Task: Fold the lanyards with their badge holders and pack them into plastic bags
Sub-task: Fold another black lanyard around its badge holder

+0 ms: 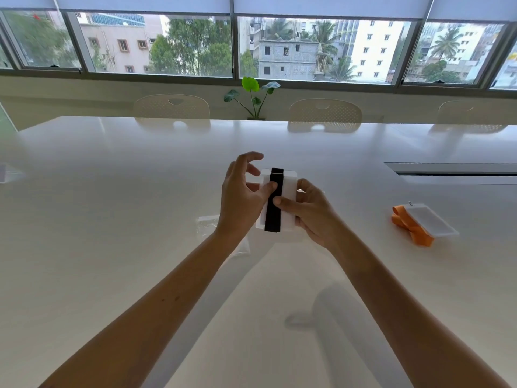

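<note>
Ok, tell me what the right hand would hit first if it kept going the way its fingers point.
The right hand points leftward across the badge holder. Past the black lanyard it already pins, it would probably meet the left hand thumb first.

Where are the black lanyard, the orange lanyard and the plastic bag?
black lanyard (274, 201): head view, middle of the strap folded over the held badge holder.
orange lanyard (405, 224): head view, folded ribbon left of its badge holder.
plastic bag (207, 224): head view, clear corner on the table beside the left wrist.
</note>
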A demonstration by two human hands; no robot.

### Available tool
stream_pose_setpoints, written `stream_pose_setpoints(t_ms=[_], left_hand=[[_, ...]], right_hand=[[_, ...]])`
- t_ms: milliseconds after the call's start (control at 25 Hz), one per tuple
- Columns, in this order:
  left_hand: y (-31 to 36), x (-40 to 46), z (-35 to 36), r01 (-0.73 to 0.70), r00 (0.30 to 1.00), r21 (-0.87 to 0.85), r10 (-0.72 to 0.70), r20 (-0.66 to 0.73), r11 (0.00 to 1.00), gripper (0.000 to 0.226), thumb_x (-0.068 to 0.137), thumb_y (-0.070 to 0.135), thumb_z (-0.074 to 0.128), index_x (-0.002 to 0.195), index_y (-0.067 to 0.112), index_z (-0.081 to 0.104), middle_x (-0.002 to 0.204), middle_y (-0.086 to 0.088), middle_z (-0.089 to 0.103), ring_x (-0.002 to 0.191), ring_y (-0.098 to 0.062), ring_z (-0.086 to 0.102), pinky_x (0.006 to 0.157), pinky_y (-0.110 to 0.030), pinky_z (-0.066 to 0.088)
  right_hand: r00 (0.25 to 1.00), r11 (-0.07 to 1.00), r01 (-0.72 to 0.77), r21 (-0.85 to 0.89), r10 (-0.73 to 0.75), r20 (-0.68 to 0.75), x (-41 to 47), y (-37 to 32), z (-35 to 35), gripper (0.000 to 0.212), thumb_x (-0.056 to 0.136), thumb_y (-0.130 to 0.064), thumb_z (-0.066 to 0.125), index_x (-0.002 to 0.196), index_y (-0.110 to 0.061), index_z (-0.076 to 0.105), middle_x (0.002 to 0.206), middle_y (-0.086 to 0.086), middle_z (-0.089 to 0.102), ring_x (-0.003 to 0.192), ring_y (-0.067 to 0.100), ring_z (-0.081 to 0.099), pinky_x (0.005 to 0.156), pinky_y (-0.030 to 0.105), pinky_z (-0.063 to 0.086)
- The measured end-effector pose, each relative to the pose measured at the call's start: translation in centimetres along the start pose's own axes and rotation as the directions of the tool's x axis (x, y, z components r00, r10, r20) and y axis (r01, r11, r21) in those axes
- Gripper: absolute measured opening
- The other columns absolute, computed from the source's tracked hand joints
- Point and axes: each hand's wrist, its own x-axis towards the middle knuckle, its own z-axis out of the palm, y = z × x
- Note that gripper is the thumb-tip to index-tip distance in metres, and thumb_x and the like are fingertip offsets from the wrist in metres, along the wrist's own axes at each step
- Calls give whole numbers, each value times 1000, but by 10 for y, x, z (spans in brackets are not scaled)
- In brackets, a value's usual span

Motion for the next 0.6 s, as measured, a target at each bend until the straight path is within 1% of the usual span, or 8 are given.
stream_pose_setpoints(t_ms=[80, 160, 240, 280, 320, 440, 520, 600], left_hand=[[3, -2, 4, 52, 999, 1, -52, -16, 999, 44, 81, 25, 73, 115, 32, 46, 101, 5, 54, 75, -3, 58, 62, -1, 44], [1, -8, 8, 168, 985, -38, -166, 45, 985, 41, 82, 29, 72, 111, 34, 43, 101, 4, 57, 81, -5, 59, 67, -9, 50], [-2, -19, 14, 341, 928, -104, -317, 195, 934, 42, 79, 31, 74, 110, 29, 46, 95, 2, 60, 86, -17, 63, 75, -34, 58], [-4, -26, 19, 408, 891, -110, -368, 268, 907, 42, 78, 29, 75, 111, 24, 49, 91, -1, 61, 85, -22, 65, 77, -44, 58], [-5, -33, 24, 441, 864, -97, -393, 315, 892, 40, 78, 26, 76, 110, 18, 52, 87, -4, 62, 83, -25, 65, 77, -48, 57], [-5, -50, 43, 495, 820, -52, -447, 358, 867, 31, 78, 20, 76, 100, 6, 60, 83, -12, 66, 80, -29, 68, 72, -48, 58], [-4, -59, 55, 555, 775, -36, -500, 386, 831, 29, 77, 21, 78, 94, 4, 61, 88, -15, 67, 84, -29, 69, 70, -46, 60], [-4, -65, 64, 567, 753, 24, -529, 392, 823, 30, 76, 25, 79, 89, 4, 61, 87, -13, 69, 77, -24, 71, 66, -42, 60]], right_hand=[[1000, 1000, -7, 2, 7, 2, -1, -1, -4, 35, 78, 2, 68, 108, -7, 52, 90, 8, 70, 83, 21, 71, 73, 40, 59], [1000, 1000, -20, 3, 20, -6, -4, -1, -14, 32, 77, 3, 69, 102, -9, 53, 84, 5, 72, 80, 21, 72, 70, 39, 60], [998, 998, -55, -16, 54, -32, -9, 1, -27, 30, 76, 4, 70, 98, -10, 56, 82, 4, 73, 78, 20, 72, 68, 36, 60], [995, 995, -90, -42, 88, -48, -13, 3, -35, 29, 75, 5, 71, 97, -10, 59, 84, 5, 72, 77, 19, 72, 68, 36, 60], [989, 988, -134, -78, 129, -65, -16, 4, -43, 28, 74, 4, 71, 96, -9, 61, 86, 6, 72, 78, 18, 71, 70, 35, 60], [962, 948, -267, -172, 253, -99, -25, 12, -63, 27, 75, 3, 72, 100, -4, 64, 88, 7, 71, 78, 19, 70, 71, 32, 59], [941, 915, -336, -225, 316, -120, -28, 15, -76, 22, 77, 2, 71, 98, -2, 65, 88, 9, 70, 76, 19, 68, 68, 31, 59], [920, 866, -391, -312, 364, -143, -28, 17, -85, 14, 81, -1, 68, 95, -3, 65, 89, 11, 68, 74, 18, 67, 66, 29, 58]])
